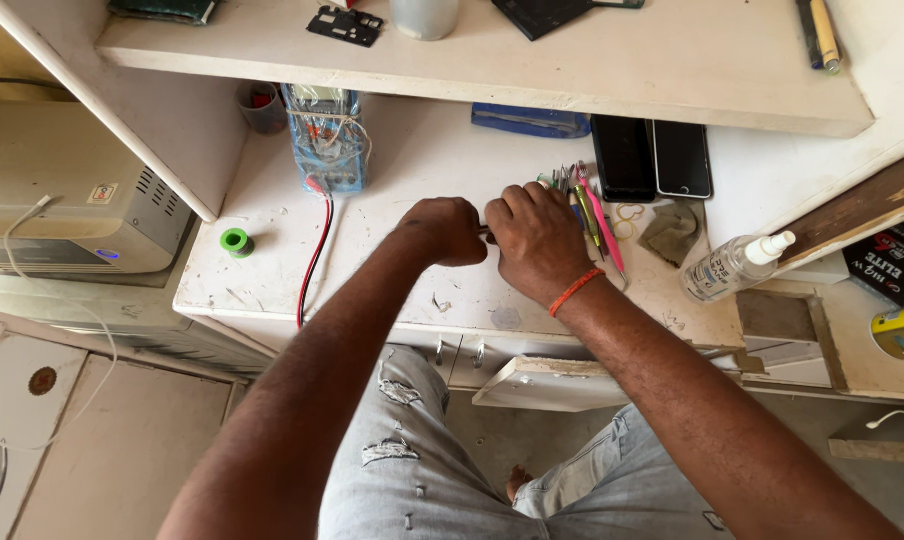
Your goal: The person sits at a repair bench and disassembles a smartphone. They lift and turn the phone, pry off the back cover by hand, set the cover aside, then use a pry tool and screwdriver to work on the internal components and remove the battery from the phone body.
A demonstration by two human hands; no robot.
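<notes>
My left hand (pixel 442 230) and my right hand (pixel 537 240) meet knuckle to knuckle over the white workbench (pixel 392 170). Both are closed around a small dark object (pixel 484 232), of which only a sliver shows between them; what it is cannot be told. An orange thread band (pixel 575 290) circles my right wrist. Just beyond my right hand lie several hand tools with pink, green and yellow handles (pixel 590 210).
Two dark phones (pixel 652 158) lie behind the tools. A clear spray bottle (pixel 732 265) lies at the right, a green solder spool (pixel 236 241) at the left. A blue plastic-wrapped device (pixel 324 135) trails red and black wires (pixel 314 255). A shelf (pixel 572 60) overhangs the bench.
</notes>
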